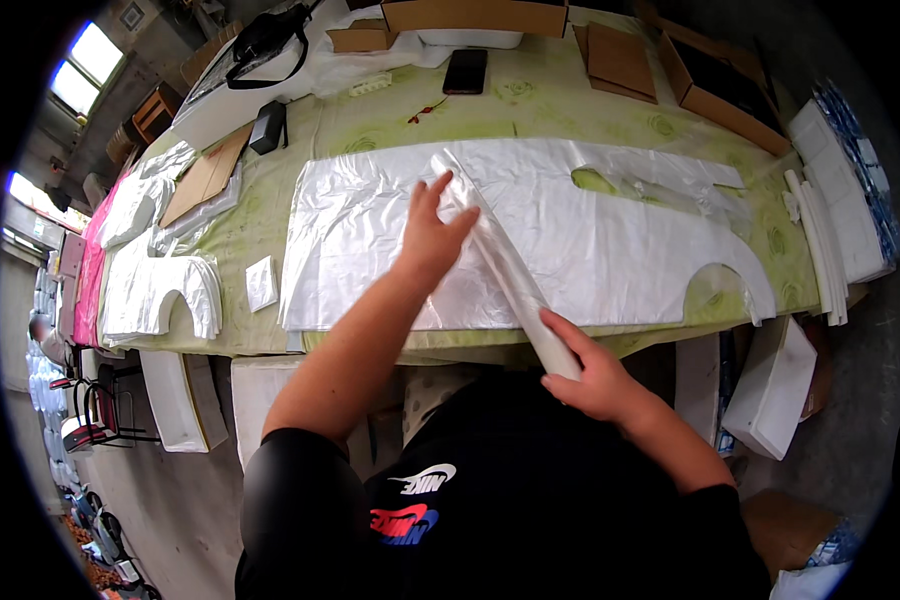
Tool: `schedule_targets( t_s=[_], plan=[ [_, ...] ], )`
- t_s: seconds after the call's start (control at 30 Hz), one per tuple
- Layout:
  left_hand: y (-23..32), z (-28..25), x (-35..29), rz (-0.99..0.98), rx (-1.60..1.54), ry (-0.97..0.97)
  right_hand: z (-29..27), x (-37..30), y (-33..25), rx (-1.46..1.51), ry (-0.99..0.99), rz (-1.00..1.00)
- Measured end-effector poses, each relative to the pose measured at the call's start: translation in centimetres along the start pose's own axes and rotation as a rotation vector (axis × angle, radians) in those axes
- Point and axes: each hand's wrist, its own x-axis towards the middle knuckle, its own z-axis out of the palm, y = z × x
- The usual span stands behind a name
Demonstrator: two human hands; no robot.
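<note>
A long, narrow roll of white plastic film (515, 272) slants across a layered spread of thin white plastic sheets (390, 260) on the table. Its near end overhangs the front edge, where my right hand (592, 372) has its thumb and fingers closed round it. By the far end of the roll, my left hand (435, 238) is open with its fingers spread; whether the fingertips touch the film I cannot tell. Curved notches are cut into the sheets toward the right, and their surface is wrinkled and glossy.
More folded white sheets (155, 290) and a small white packet (261, 284) lie to the left. A phone (465, 72) and a cardboard box (720, 85) are at the back. Several white rolls (818, 245) lie along the right edge of the green-patterned tablecloth (530, 105).
</note>
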Motion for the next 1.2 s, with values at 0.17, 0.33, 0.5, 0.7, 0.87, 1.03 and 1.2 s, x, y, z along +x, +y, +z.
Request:
schedule_targets(
  t_s=[0.17, 0.33, 0.5, 0.7, 0.87, 1.03, 1.2],
  plan=[
    [0.1, -2.8, 5.2, -0.235, -0.022, -0.15, -1.4, -4.0, 1.6, -0.132, 0.023, 0.038],
    [2.5, -3.9, 6.9, -0.395, 0.051, -0.489, -2.4, -5.6, 2.6, -0.135, 0.023, 0.022],
    [2.3, -3.6, 8.7, -0.372, 0.134, -0.663, -2.9, -5.5, 2.8, -0.141, 0.004, 0.027],
    [1.5, -4.3, 11.0, -0.475, -0.043, -0.718, -3.1, -3.8, 1.4, -0.183, 0.012, 0.136],
    [1.7, -3.1, 10.5, -0.48, -0.034, -0.631, -4.1, -5.1, -0.8, -0.178, 0.016, 0.337],
    [1.9, -2.3, 9.6, -0.412, 0.104, -0.564, -5.6, -10.2, 0.4, -0.279, -0.042, 0.424],
    [1.6, -1.8, 9.6, -0.35, 0.213, -0.566, -6.0, -19.3, 5.0, -0.344, 0.027, 0.444]
  ],
)
